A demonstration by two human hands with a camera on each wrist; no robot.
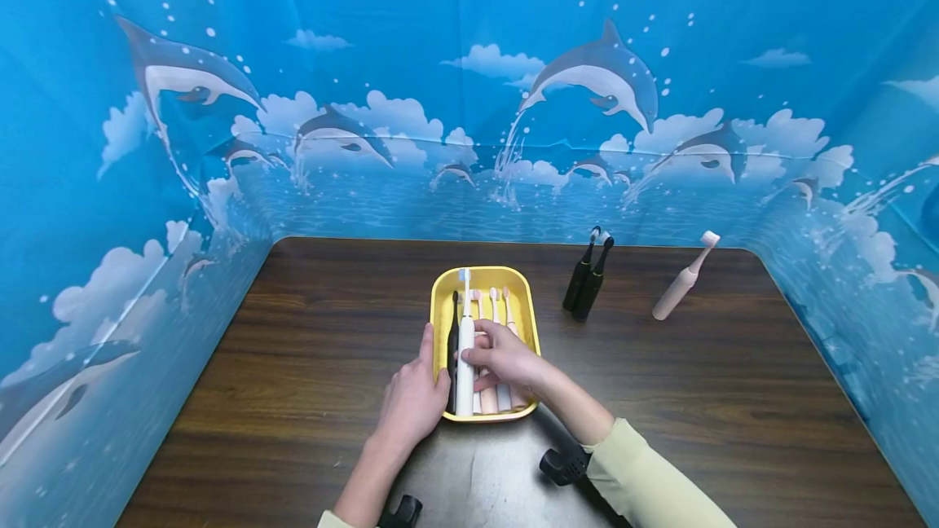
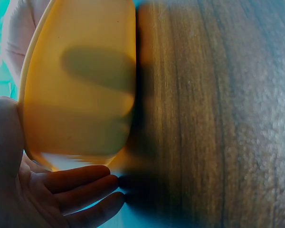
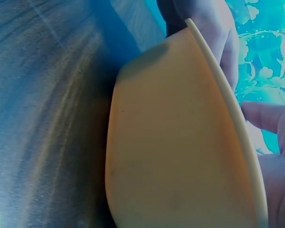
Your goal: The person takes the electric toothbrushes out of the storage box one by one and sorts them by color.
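Observation:
A yellow tray on the table holds several electric toothbrushes. My right hand reaches in from the right and pinches a white electric toothbrush, which lies lengthwise with its head at the far rim. Left of it is a black electric toothbrush; pink and pale toothbrushes lie to the right, partly under my right hand. My left hand rests against the tray's left side, thumb at the rim, fingers fairly straight along the outside. Both wrist views mostly show the tray's outer wall.
Two black electric toothbrushes stand upright close together right of the tray. Farther right stands a pink electric toothbrush. The dark wooden table ends at a blue dolphin-print curtain at the back and sides.

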